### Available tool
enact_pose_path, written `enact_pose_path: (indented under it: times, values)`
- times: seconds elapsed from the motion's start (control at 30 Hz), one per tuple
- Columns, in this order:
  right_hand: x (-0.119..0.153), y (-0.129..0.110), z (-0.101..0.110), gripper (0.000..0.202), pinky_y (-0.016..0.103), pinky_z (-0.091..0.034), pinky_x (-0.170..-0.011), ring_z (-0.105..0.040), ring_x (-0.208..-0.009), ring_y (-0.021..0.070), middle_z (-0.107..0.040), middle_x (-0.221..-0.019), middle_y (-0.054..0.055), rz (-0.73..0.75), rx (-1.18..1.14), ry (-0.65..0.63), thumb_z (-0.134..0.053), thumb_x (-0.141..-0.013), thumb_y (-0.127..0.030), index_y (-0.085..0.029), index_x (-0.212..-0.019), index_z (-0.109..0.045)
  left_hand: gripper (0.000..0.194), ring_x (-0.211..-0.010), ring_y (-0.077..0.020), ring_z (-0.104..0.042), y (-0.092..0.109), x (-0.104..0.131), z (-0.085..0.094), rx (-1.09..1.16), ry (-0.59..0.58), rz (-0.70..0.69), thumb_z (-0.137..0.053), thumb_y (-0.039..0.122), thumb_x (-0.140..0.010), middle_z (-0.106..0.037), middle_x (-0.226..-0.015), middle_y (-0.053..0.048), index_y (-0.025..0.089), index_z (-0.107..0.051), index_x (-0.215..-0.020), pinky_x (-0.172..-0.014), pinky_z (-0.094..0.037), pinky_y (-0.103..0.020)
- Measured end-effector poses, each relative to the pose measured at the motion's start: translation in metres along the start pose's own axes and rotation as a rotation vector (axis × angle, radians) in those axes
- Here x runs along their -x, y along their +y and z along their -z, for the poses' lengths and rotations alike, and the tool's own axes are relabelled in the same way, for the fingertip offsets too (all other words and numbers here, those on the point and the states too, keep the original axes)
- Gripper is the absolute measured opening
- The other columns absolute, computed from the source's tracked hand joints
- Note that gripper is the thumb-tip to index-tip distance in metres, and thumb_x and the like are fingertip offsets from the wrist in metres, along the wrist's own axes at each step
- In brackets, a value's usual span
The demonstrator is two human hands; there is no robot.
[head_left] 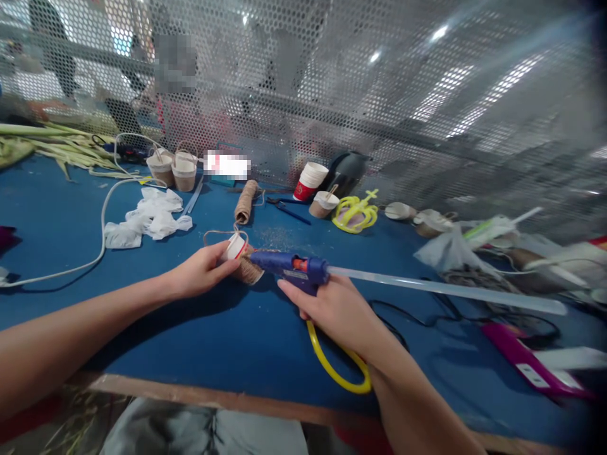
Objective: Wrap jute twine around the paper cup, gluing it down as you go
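Left fingers (224, 270) pinch a small white paper cup wrapped in brown twine (247, 272); right fingers (298, 299) grasp a blue plastic glue gun (287, 263), its nozzle at the cup, near the left fingertips. A slip of the gun could burn them; squeezing hard could dent the cup.

We've got a small paper cup (233, 246), white with red, tilted over the blue worktop (213, 354). Brown twine (249, 273) wraps its lower-right part, loose strand looping above. We have the blue glue gun (289, 262) roughly level, nozzle right at the twine; long translucent glue stick (446, 290) sticking out its rear.
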State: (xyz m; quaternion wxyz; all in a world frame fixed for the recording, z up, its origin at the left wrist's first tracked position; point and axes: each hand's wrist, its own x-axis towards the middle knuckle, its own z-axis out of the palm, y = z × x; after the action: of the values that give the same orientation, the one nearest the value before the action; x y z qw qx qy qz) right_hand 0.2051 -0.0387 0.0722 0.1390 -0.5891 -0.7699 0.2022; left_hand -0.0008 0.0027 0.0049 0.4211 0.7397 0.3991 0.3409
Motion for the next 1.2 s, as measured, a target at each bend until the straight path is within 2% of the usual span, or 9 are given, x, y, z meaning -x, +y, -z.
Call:
enact_pose_path:
  times: [0.27, 0.43, 0.6, 0.8, 1.0, 1.2]
  values:
    - [0.0015, -0.0012, -0.0012, 0.025, 0.023, -0.041, -0.05, -0.054, -0.043, 0.0122, -0.054, -0.042, -0.003, 0.016, -0.02, 0.029, -0.048, -0.077, -0.033, -0.019, -0.056, -0.053, 0.029, -0.079, -0.0174, -0.054, 0.0018, 0.0022, 0.0024, -0.061, -0.015, -0.01, -0.04, 0.031, -0.082, -0.058, -0.091, -0.007, 0.011, -0.046, -0.101, -0.071, -0.043, -0.027]
    - [0.0002, -0.0008, 0.0005, 0.027, 0.022, -0.042, -0.05, -0.053, -0.042, 0.0117, -0.053, -0.042, -0.003, 0.004, -0.049, 0.038, -0.048, -0.077, -0.033, -0.02, -0.053, -0.051, 0.029, -0.076, -0.0165, -0.054, 0.0012, 0.0015, 0.0027, -0.045, -0.033, 0.01, -0.047, 0.028, -0.079, -0.058, -0.091, -0.007, 0.011, -0.045, -0.102, -0.068, -0.044, -0.026]
    - [-0.001, -0.001, 0.0017, 0.023, 0.022, -0.043, -0.048, -0.054, -0.041, 0.0119, -0.053, -0.042, -0.003, -0.024, -0.081, 0.032, -0.049, -0.077, -0.033, -0.019, -0.059, -0.054, 0.029, -0.074, -0.0165, -0.054, 0.0002, 0.0011, 0.0036, -0.077, -0.023, 0.005, -0.052, 0.029, -0.076, -0.059, -0.087, -0.006, 0.012, -0.048, -0.099, -0.066, -0.044, -0.026]
    - [-0.0024, -0.0006, 0.004, 0.021, 0.022, -0.045, -0.05, -0.055, -0.041, 0.0126, -0.053, -0.042, -0.003, -0.028, -0.092, 0.037, -0.049, -0.077, -0.033, -0.019, -0.062, -0.055, 0.038, -0.078, -0.0185, -0.056, 0.0016, 0.001, 0.004, -0.076, -0.05, 0.016, -0.052, 0.032, -0.075, -0.061, -0.093, -0.007, 0.012, -0.045, -0.107, -0.068, -0.044, -0.027]
    - [0.0003, -0.0008, 0.0034, 0.02, 0.022, -0.044, -0.047, -0.054, -0.04, 0.0124, -0.054, -0.042, -0.003, -0.013, -0.096, 0.035, -0.049, -0.076, -0.031, -0.019, -0.063, -0.057, 0.034, -0.077, -0.0178, -0.055, 0.0025, 0.0015, 0.0036, -0.045, -0.049, 0.001, -0.052, 0.032, -0.075, -0.06, -0.092, -0.006, 0.013, -0.045, -0.103, -0.066, -0.043, -0.025]
    - [0.0004, -0.0011, 0.0028, 0.022, 0.022, -0.044, -0.048, -0.055, -0.041, 0.0128, -0.054, -0.042, -0.003, -0.014, -0.078, 0.049, -0.049, -0.076, -0.033, -0.02, -0.06, -0.055, 0.03, -0.07, -0.0159, -0.052, 0.0029, 0.0015, 0.0047, -0.203, -0.017, 0.019, -0.052, 0.031, -0.075, -0.055, -0.082, -0.003, 0.014, -0.047, -0.098, -0.064, -0.042, -0.026]
